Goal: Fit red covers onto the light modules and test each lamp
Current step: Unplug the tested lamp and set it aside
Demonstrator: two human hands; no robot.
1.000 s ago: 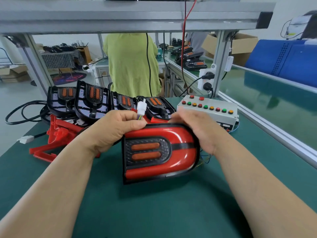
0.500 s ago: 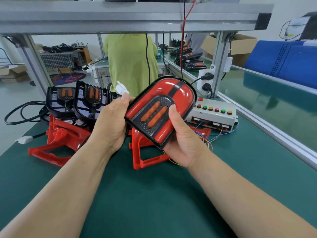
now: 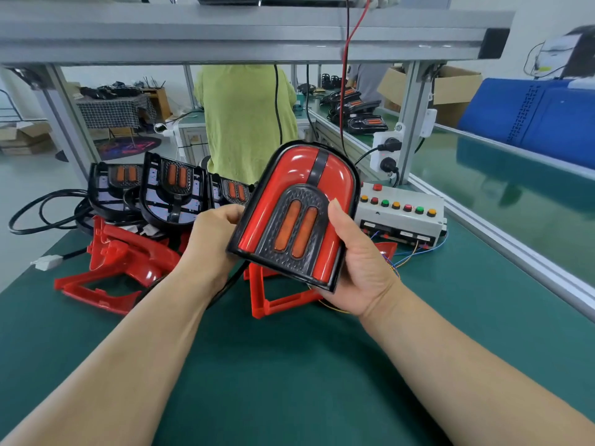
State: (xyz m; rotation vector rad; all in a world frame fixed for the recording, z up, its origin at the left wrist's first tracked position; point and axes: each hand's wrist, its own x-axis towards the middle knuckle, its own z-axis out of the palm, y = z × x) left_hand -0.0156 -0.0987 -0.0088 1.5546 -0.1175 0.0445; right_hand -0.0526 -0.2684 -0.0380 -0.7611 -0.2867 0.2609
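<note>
Over the green bench (image 3: 289, 365), left hand (image 3: 209, 243) and right hand (image 3: 357, 265) clasp the covered lamp (image 3: 299, 214), fingers (image 3: 227, 215) curled, now more upright.

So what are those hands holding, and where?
The red lamp: right hand grips its lower right side, left hand its left edge.

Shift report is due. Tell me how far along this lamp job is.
Done: one covered lamp has its red cover fitted. In hand: the left hand and right hand hold it above the mat; it looks unlit, near the test box. Left: three bare modules at the back lack covers; loose red covers lie on the mat.
</note>
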